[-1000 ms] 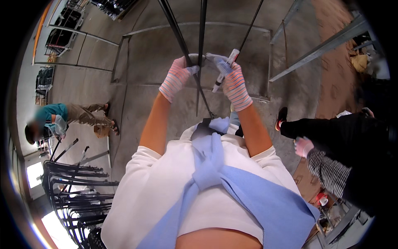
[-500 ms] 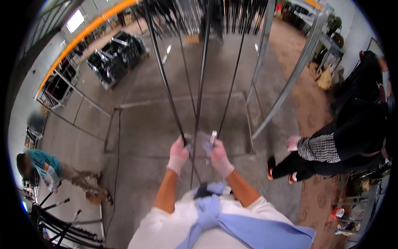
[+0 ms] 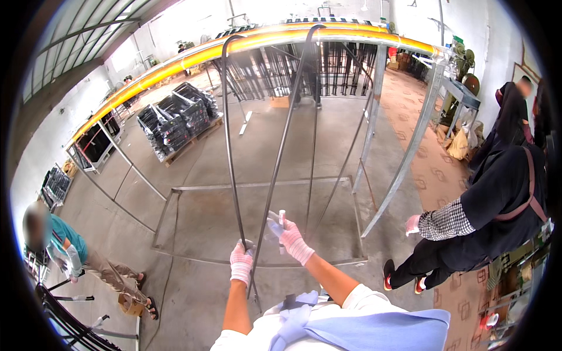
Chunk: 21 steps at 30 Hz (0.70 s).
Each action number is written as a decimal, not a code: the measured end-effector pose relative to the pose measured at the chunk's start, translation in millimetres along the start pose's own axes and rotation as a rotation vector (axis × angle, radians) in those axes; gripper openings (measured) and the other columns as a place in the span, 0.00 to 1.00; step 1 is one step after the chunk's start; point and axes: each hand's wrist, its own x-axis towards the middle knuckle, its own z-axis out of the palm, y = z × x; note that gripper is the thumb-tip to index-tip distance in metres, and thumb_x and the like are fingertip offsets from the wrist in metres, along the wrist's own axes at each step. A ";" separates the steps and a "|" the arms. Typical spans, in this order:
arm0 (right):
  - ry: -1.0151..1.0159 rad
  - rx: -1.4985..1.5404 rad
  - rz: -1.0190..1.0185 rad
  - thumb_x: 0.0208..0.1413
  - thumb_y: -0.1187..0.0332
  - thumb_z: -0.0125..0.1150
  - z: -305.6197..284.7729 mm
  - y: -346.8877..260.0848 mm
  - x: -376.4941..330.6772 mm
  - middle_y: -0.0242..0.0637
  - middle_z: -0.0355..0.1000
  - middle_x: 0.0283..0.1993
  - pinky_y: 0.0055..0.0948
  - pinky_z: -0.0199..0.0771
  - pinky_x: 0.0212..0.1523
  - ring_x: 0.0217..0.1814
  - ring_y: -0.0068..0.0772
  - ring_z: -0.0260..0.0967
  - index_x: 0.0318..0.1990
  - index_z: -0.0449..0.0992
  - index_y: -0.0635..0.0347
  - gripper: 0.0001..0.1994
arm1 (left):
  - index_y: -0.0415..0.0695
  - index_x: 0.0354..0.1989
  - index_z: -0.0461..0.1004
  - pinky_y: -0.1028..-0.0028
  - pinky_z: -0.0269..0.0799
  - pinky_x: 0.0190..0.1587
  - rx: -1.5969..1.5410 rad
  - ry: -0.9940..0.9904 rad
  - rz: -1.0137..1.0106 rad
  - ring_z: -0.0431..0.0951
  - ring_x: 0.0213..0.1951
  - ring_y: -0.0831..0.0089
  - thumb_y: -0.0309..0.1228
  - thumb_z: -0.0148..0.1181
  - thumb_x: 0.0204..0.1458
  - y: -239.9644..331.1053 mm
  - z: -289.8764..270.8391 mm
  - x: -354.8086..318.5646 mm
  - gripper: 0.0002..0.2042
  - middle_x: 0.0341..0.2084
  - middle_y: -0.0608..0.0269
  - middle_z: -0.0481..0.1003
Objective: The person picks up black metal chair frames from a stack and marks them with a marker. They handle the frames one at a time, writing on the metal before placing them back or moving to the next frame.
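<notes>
Two long dark tubes hang by bent tops over the yellow rail (image 3: 257, 40) in front of me. My left hand (image 3: 242, 263), in a pale glove with grey fingertips, is closed round the lower part of the left tube (image 3: 230, 128). The right tube (image 3: 287, 126) slants down between my hands, its low end near my left wrist. My right hand (image 3: 294, 241), gloved alike, is closed on a short white stick (image 3: 282, 216) with a round end; its exact kind is unclear. The right fingertips are close to the right tube; whether they touch it I cannot tell.
A metal frame (image 3: 404, 169) carries the rail, with a floor bar (image 3: 257, 185) below. Wrapped dark parts (image 3: 178, 117) sit on a pallet at far left. A person in black (image 3: 492, 193) stands at right; another in teal (image 3: 73, 243) bends at left. Dark rods (image 3: 345, 67) hang behind.
The view has tilted up, showing the rail and tube tops. My right hand with the white stick now sits higher than my left, which keeps its grip on the left tube.
</notes>
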 end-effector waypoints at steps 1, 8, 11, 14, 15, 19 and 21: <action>-0.024 0.013 -0.009 0.50 0.66 0.58 -4.1 11.5 14.5 0.24 0.67 0.30 0.25 0.73 0.29 0.30 0.19 0.65 0.43 0.72 0.56 0.12 | 0.42 0.25 0.71 0.70 0.69 0.37 0.075 -0.031 0.024 0.70 0.27 0.71 0.34 0.46 0.53 -9.8 -3.6 5.4 0.11 0.22 0.62 0.71; -0.027 -0.034 0.044 0.49 0.66 0.58 20.6 11.6 19.1 0.22 0.67 0.25 0.21 0.67 0.21 0.21 0.17 0.64 0.42 0.73 0.53 0.12 | 0.40 0.27 0.71 0.71 0.68 0.32 0.426 -0.120 0.098 0.71 0.27 0.70 0.30 0.49 0.49 -49.5 -7.5 -9.3 0.07 0.23 0.61 0.71; -0.026 0.039 0.000 0.49 0.67 0.59 22.2 25.8 33.9 0.19 0.67 0.22 0.18 0.62 0.20 0.22 0.13 0.61 0.38 0.74 0.53 0.08 | 0.39 0.27 0.71 0.71 0.69 0.29 0.733 -0.126 0.294 0.70 0.26 0.67 0.31 0.48 0.49 -59.0 -6.3 -16.2 0.09 0.21 0.59 0.71; -0.071 -0.037 -0.009 0.50 0.68 0.57 24.9 32.8 42.8 0.22 0.69 0.24 0.16 0.57 0.18 0.21 0.12 0.59 0.33 0.72 0.52 0.03 | 0.39 0.26 0.71 0.71 0.69 0.29 0.715 -0.108 0.294 0.70 0.24 0.67 0.30 0.48 0.49 -65.9 -19.9 -16.0 0.08 0.20 0.60 0.70; -0.080 -0.039 0.002 0.51 0.68 0.57 24.8 35.6 45.1 0.23 0.70 0.25 0.16 0.57 0.18 0.21 0.12 0.59 0.33 0.72 0.52 0.03 | 0.39 0.26 0.71 0.71 0.68 0.29 0.686 -0.103 0.292 0.70 0.24 0.67 0.30 0.48 0.48 -67.6 -23.7 -14.0 0.08 0.20 0.60 0.70; -0.177 0.080 -0.040 0.52 0.67 0.55 18.0 40.8 53.4 0.27 0.73 0.27 0.17 0.58 0.16 0.18 0.13 0.59 0.33 0.71 0.52 0.03 | 0.40 0.30 0.69 0.76 0.68 0.30 0.980 -0.156 0.318 0.70 0.26 0.73 0.21 0.49 0.46 -53.3 -14.5 -26.6 0.04 0.22 0.63 0.71; -0.140 0.106 -0.097 0.52 0.64 0.56 26.1 48.6 50.5 0.25 0.71 0.25 0.17 0.54 0.12 0.15 0.13 0.56 0.32 0.71 0.52 0.05 | 0.41 0.35 0.68 0.78 0.67 0.32 1.147 -0.182 0.346 0.70 0.28 0.79 0.14 0.47 0.44 -56.6 -25.7 -31.1 0.10 0.25 0.65 0.71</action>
